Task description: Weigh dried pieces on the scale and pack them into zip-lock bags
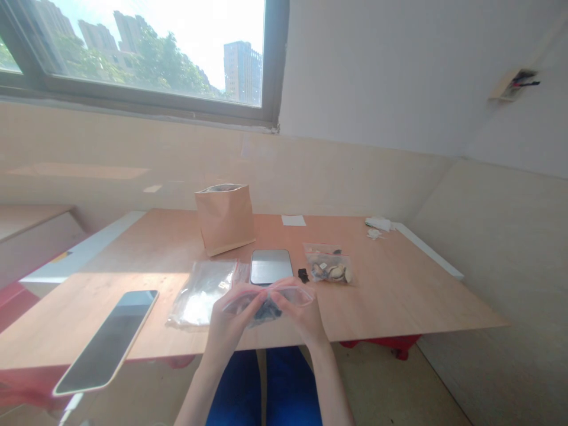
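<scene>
Both my hands pinch the top edge of a clear zip-lock bag (262,313) with dark pieces inside, close to the table's front edge. My left hand (229,310) grips the rim with thumb and fingers left of the middle. On the other side, my right hand (298,310) presses the rim the same way, thumbs nearly touching. Just beyond the hands lies a flat silver scale (271,266). To its right is a small dark piece (303,274), beside filled zip-lock bags (331,269) holding pale and brown dried pieces.
A pile of clear plastic bags (206,290) lies left of the scale. Behind it stands an open brown paper bag (225,220). A phone (109,340) with a cable overhangs the front left. White paper (293,220) and crumpled white scraps (377,225) lie along the back.
</scene>
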`<control>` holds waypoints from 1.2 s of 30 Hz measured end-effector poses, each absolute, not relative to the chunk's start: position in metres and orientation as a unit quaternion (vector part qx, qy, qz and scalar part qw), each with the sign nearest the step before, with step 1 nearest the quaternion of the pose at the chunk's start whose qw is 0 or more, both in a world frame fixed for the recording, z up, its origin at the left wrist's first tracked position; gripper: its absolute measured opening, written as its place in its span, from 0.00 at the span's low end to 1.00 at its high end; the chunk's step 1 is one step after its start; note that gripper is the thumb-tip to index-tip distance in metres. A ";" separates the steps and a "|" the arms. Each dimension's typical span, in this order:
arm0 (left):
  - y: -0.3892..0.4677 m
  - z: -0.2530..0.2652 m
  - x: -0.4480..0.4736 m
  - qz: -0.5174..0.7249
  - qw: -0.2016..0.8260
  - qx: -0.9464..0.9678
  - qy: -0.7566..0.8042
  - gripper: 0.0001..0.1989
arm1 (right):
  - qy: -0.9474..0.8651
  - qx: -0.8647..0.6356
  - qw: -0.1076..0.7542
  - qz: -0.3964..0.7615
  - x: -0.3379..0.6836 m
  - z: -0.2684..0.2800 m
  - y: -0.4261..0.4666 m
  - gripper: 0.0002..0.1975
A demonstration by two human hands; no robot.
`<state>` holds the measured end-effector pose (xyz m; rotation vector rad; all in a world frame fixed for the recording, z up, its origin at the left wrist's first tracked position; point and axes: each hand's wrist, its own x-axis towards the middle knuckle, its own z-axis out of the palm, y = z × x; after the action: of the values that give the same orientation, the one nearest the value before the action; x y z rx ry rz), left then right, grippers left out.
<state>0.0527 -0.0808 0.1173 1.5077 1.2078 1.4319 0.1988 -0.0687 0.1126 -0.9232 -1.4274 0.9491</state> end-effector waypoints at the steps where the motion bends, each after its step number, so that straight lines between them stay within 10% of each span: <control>1: -0.081 0.117 0.053 0.558 0.361 0.586 0.465 0.09 | -0.605 -0.391 0.564 0.404 0.198 0.114 -0.069 0.05; 16: -0.083 0.108 0.067 0.597 0.310 0.539 0.507 0.09 | -0.553 -0.464 0.644 0.253 0.174 0.092 -0.068 0.07; 36: -0.061 0.083 0.075 0.578 0.498 0.427 0.485 0.26 | -0.444 -0.521 0.619 0.385 0.211 0.072 -0.057 0.30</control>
<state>0.0750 -0.0606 0.0835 1.0331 1.1751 1.4004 0.2108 -0.0567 0.0719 -1.1978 -1.0218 0.8852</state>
